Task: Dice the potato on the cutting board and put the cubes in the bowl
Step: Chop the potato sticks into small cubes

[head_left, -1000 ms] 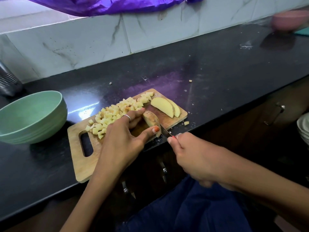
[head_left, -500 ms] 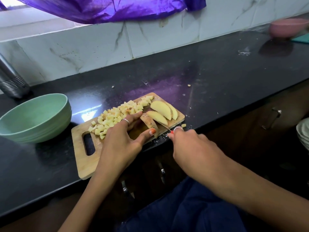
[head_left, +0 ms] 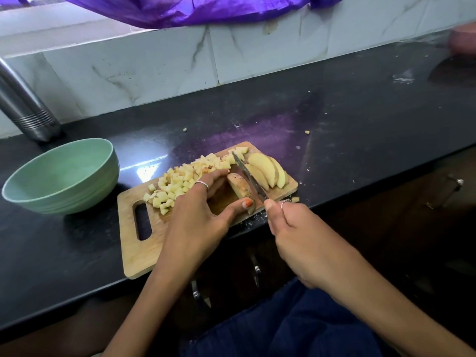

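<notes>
The potato wedge (head_left: 239,188) lies mid-board (head_left: 144,243), pinched between the left hand's (head_left: 195,222) thumb and fingers; the right hand (head_left: 304,235) grips the knife (head_left: 248,176) across it. It looks firm, wet, likely slippery — hold the skin side. Cubes (head_left: 180,181) at ten o'clock, slices (head_left: 268,170) at two, bowl (head_left: 61,176) at nine — glossy black counter (head_left: 360,119), tiled wall.

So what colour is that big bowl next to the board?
The bowl is pale green, seen clearly in the head view.
</notes>
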`<state>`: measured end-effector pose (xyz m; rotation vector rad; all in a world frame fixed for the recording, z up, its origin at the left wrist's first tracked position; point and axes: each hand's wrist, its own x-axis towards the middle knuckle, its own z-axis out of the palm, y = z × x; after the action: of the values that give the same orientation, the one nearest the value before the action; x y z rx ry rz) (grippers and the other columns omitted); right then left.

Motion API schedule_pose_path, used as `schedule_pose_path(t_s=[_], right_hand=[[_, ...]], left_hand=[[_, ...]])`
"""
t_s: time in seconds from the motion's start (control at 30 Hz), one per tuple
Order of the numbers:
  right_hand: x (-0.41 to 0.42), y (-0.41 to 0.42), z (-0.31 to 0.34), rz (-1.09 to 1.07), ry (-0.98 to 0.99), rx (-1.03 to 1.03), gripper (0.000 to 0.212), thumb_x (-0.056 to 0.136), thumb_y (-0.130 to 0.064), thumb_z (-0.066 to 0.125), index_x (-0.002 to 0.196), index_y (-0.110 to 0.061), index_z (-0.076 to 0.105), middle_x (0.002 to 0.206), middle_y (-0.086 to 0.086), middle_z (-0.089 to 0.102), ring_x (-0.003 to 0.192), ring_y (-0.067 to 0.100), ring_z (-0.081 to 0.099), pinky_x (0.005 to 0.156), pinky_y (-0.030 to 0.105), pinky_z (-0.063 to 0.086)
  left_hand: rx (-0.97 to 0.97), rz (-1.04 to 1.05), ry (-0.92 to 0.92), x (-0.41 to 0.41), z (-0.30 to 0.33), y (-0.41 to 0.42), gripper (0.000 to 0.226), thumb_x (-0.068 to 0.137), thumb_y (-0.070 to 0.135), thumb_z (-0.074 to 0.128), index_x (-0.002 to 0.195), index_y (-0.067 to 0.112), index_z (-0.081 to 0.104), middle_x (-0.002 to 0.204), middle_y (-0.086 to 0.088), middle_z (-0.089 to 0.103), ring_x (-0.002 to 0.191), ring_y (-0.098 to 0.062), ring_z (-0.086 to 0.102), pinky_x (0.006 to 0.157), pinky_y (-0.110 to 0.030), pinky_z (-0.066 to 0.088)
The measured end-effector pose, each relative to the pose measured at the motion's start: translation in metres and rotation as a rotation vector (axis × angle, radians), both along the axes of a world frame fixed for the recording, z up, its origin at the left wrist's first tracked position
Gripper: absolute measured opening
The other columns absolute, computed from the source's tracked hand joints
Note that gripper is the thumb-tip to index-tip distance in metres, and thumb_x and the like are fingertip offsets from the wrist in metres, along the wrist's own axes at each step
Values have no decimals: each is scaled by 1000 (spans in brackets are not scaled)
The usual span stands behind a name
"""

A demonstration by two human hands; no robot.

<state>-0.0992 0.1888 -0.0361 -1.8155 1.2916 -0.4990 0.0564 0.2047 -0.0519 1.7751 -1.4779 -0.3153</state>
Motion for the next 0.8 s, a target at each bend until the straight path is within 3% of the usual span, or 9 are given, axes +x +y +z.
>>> schedule_pose_path(t_s=[0.07,0.2,0.33,0.5,0.67,0.8], right_hand=[[1,3,0,13,32,-19,40,99,-44,24,66,-24,35,60,-7,35,48,3,36,44,17,25],[3,4,2,21,44,-13,40,99,-44,24,67,-24,35,61,-6,35,56,3,34,47,18,28],[3,3,2,13,40,-9,39,99,-44,24,66,-25,34,60,-7,34,54,3,34,51,11,35],[3,4,2,9,47,-24,40,99,-43,25,66,-24,35,59,-6,33,53,4,34,48,19,27],[4,4,1,5,46,-26,41,99,-44,25,65,-24,36,57,-7,33,45,3,38,47,16,32],[3,4,2,2,59,-8,41,99,-45,25,66,-23,36,58,-6,34,49,4,35,46,17,30]], left_hand=[[-1,1,0,0,1,0,59,71,38,76,126,29,54,118,23,58,111,11,51,87,2,35],[1,6,5,1,0,2,57,71,40,74,124,29,58,118,17,63,109,8,54,88,-1,37],[7,2,7,2,-1,0,56,71,41,74,123,27,59,118,16,63,109,8,55,85,3,36],[4,-4,9,2,-1,0,55,72,41,73,123,26,59,118,17,63,108,9,55,87,2,36],[7,-6,20,2,-1,-1,55,71,43,72,123,26,59,118,16,63,108,8,55,90,-5,38],[7,-4,21,3,-1,-1,56,72,43,73,124,26,59,117,16,63,109,6,55,91,-7,39]])
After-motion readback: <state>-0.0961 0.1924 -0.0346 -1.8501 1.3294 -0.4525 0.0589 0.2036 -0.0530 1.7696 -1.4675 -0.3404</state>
